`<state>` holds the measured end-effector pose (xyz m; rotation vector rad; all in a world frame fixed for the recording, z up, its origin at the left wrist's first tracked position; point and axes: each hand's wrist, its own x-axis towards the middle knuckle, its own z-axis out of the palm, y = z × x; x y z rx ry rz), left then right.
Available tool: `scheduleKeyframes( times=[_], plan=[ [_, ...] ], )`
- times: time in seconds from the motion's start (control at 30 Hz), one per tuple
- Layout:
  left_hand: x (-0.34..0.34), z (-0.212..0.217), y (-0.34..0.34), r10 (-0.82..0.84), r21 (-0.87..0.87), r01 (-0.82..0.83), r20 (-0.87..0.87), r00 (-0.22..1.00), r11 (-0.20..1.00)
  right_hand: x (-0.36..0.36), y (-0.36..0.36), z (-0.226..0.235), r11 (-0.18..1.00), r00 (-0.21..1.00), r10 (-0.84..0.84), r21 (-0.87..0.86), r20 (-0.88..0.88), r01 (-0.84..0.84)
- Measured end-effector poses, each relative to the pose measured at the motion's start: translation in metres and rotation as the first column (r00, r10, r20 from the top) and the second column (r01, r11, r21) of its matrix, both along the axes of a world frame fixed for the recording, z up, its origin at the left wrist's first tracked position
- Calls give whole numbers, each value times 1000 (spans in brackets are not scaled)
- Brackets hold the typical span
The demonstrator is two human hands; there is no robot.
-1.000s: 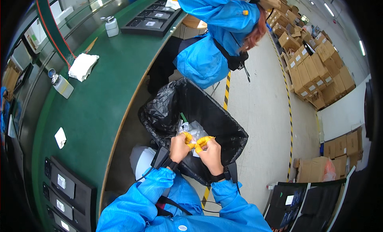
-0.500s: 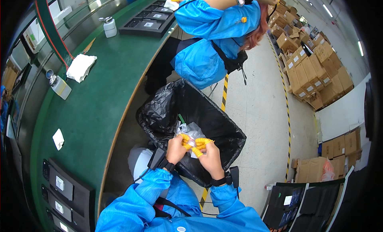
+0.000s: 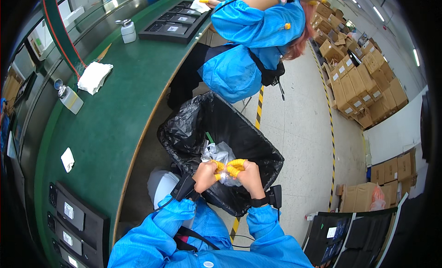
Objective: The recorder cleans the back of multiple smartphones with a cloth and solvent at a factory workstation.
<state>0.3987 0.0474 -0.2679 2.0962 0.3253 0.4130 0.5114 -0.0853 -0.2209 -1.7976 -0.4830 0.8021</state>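
Over a bin lined with a black plastic bag (image 3: 248, 139), my left hand (image 3: 205, 176) and my right hand (image 3: 249, 176) meet fingertip to fingertip. Yellow ribbed covers sit on several fingers of both. The fingers of each are curled and pinched together; whatever lies between them is too small and hidden to name. Crumpled clear plastic film (image 3: 222, 151) shows in the bin just beyond and below my fingers, with a thin green strip (image 3: 210, 137) beside it. Dark devices with straps are on both my wrists.
Left runs a green bench (image 3: 110, 125) with white cloths (image 3: 95, 77), a small cloth (image 3: 67, 160), two pump bottles (image 3: 70, 100) (image 3: 126, 31) and black trays of labelled dark pieces (image 3: 78, 222). A co-worker in blue (image 3: 258, 23) sits ahead. Cardboard boxes (image 3: 357, 83) stand right.
My hands have drawn closer together and my right hand has shifted slightly right, its fingers curling more. The co-worker's arm and cloth have moved a little to the right.
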Motion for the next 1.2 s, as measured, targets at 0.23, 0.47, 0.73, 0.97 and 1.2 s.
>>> scheduleKeyframes(
  times=[0.23,0.47,0.73,0.97,1.2],
  plan=[
    [-4,12,0,117,-449,-103,3,993,888,0,1,16,977,815,178,0,552,-214],
    [0,9,10,-19,-701,-33,-67,998,713,8,-1,14,946,789,203,92,580,-311],
    [-1,4,9,-60,-802,5,-39,997,597,10,-5,10,930,745,240,73,622,-361],
    [6,0,-3,131,-675,-83,20,991,733,-3,3,11,992,928,105,30,358,-124],
    [13,-1,-2,276,-565,-249,-39,960,786,-4,-1,9,953,807,169,117,567,-281]
  ],
)
